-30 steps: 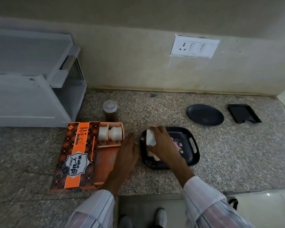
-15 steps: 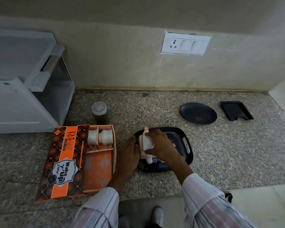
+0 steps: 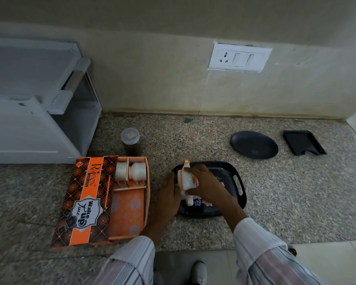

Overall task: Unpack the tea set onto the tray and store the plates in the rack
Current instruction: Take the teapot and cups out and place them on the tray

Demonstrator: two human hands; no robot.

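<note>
A white and orange teapot point(image 3: 185, 180) stands on the left part of the black floral tray point(image 3: 234, 188). My right hand point(image 3: 206, 185) is closed over its top and side. My left hand point(image 3: 169, 197) rests against the tray's left edge beside the teapot, fingers together, and I cannot tell whether it grips anything. The orange tea set box point(image 3: 103, 200) lies open to the left, with two white cups point(image 3: 131, 171) in its top compartment. A round black plate point(image 3: 254, 144) and a rectangular black plate point(image 3: 303, 142) lie at the back right. The white rack point(image 3: 37, 103) stands at the far left.
A small jar with a clear lid point(image 3: 131, 141) stands just behind the box. A wall socket panel point(image 3: 238, 58) is on the wall above the granite counter point(image 3: 296, 202). My shoes show on the floor below the counter's front edge.
My right hand has lowered the teapot onto the tray's left part. My left hand has moved right to the tray's edge.
</note>
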